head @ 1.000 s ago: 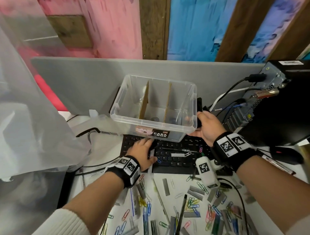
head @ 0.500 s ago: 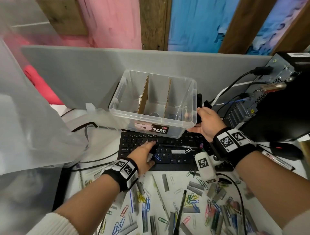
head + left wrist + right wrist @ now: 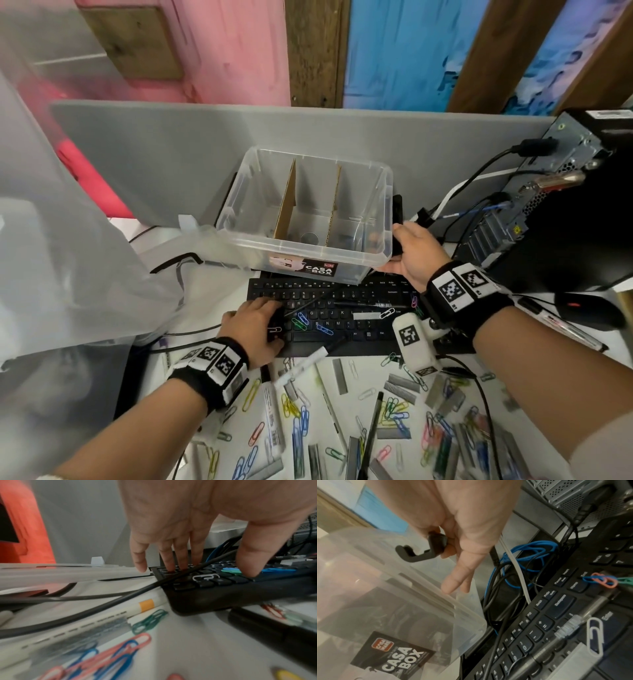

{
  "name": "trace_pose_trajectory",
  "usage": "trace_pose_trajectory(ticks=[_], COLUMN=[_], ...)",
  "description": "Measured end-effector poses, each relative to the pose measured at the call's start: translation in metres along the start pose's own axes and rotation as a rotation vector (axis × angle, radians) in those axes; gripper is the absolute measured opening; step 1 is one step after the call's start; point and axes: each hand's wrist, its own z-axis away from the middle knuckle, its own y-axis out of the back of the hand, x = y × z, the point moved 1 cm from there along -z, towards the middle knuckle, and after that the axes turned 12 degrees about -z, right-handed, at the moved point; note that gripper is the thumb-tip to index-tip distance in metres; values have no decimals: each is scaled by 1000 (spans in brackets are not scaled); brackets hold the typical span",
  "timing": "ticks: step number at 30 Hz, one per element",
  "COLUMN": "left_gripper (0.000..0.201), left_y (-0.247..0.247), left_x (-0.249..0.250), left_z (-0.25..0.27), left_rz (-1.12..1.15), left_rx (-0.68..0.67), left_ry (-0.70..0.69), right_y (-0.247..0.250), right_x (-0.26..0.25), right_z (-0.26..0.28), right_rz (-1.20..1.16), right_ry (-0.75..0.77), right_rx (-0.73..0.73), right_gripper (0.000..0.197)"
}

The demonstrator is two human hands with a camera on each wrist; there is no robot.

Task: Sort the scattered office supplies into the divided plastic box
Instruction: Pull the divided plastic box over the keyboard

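The clear, thin-walled plastic box with cardboard dividers sits at the back edge of the black keyboard, the right hand clamped on its black side clip; best steady it while the left hand, fingers spread flat on the keys, pinches the slippery wire paper clips.

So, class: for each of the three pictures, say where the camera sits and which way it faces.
Head: worn high, looks forward and down at box and keyboard; both forearms show.
Left wrist: looks along the left hand, fingers on the keyboard.
Right wrist: looks along the right hand, which grips the box's black handle.
All three share the keyboard.
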Motion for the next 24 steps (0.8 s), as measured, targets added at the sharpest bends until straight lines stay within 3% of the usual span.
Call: trace_pose_trajectory(ticks=[3,10,15,19,24], left_gripper=[75,31,22,27,42], left_y=[-3,8,16,15,-1], left_x=[-1,-21,-27,-23,-18], left_z=[0,-3,-4,-4,-5], left_rz=[13,304,447,469,225], left_rx=[24,287,373,284,53], left_ry=[-3,200,286,253,133], right_y=[-10,-22,-26,-28,-28], right_x=[8,19,26,32,34], right_z=[-6,-25,-34,-36,-32], right_rz=[31,173,228,247,212], right_ry=[-7,-22,-83,-117,-162], right_rx=[-20,-61,-53,-42,-32], right_gripper=[30,33,32,31,14])
